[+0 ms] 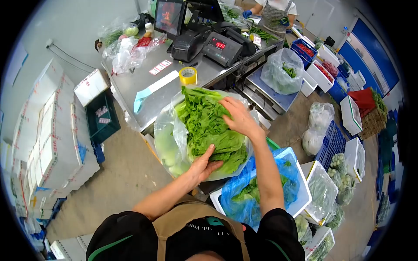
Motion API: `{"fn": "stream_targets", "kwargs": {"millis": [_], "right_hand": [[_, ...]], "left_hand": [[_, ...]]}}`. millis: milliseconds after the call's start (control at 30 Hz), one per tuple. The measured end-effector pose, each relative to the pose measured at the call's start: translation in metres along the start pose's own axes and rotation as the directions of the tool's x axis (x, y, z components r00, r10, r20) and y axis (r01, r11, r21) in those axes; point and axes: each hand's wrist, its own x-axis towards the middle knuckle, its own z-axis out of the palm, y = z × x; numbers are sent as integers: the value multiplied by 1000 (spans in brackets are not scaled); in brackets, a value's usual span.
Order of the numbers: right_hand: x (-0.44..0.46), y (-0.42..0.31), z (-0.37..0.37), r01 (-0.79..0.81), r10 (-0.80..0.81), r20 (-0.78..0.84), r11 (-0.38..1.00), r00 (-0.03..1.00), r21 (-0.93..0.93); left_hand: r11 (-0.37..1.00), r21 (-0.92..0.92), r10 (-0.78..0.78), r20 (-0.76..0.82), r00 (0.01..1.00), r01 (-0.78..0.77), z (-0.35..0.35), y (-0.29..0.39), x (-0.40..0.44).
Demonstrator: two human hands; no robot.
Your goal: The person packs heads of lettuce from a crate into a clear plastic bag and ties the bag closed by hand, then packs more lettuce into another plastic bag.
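Note:
A big bunch of green leafy lettuce (209, 124) sits in the mouth of a clear plastic bag (167, 139). My left hand (203, 167) holds its near edge, thumb raised and fingers against the lower leaves. On the far right side of the bunch, my right hand (240, 116) curls its fingers over the leaves, and the fingertips are partly hidden among them. Below my right forearm is a white foam box (300, 187) lined with a blue plastic bag (233, 198), with more leafy greens inside.
Yellow tape (188, 75) and a weighing display (222, 49) stand on the metal table (167, 95). A bagged green vegetable rests on a platform scale (265, 89). White boxes (56, 130) are stacked at left; vegetable crates line the right. A co-worker (276, 17) stands at the back.

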Motion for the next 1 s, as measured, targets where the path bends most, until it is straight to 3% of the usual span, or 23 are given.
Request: {"fn": "stream_targets", "kwargs": {"millis": [100,167,300,467,600,700,767,800,833,867,900,1000], "right_hand": [[-22,0,-6,93,-46,101,841,994,-533],[-32,6,-1,71,-5,113,805,994,-589],[-37,24,20,39,40,105,752,994,-658],[-33,27,23,28,57,124,808,991,-589],[-35,22,10,36,-45,-2,824,999,-565],[-35,12,0,62,-125,-80,836,989,-546],[-38,12,-3,22,-101,-205,934,974,-356],[-39,13,-7,10,-82,-267,966,960,-259],[-41,10,-14,-93,111,-356,993,928,66],[-44,3,-22,-159,315,-376,907,872,391],[-48,-3,-30,-181,508,-323,715,799,676],[-80,7,-53,183,610,-456,457,648,870]], "left_hand": [[988,33,-153,6,988,153,4,-6,-21],[956,46,-287,-54,956,289,15,-9,-40],[908,250,-384,185,904,335,16,-16,-61],[897,386,-339,295,893,213,31,-2,-84],[887,455,-238,307,921,78,34,6,-90],[827,534,-36,362,931,-175,47,20,-92],[701,521,283,423,861,-487,50,31,-76],[595,505,428,459,779,-625,55,38,-67],[556,487,506,444,740,-673,60,46,-62],[513,470,580,427,694,-718,65,56,-57],[466,456,649,406,643,-758,68,64,-54],[437,454,687,389,614,-777,72,82,-49]]}}
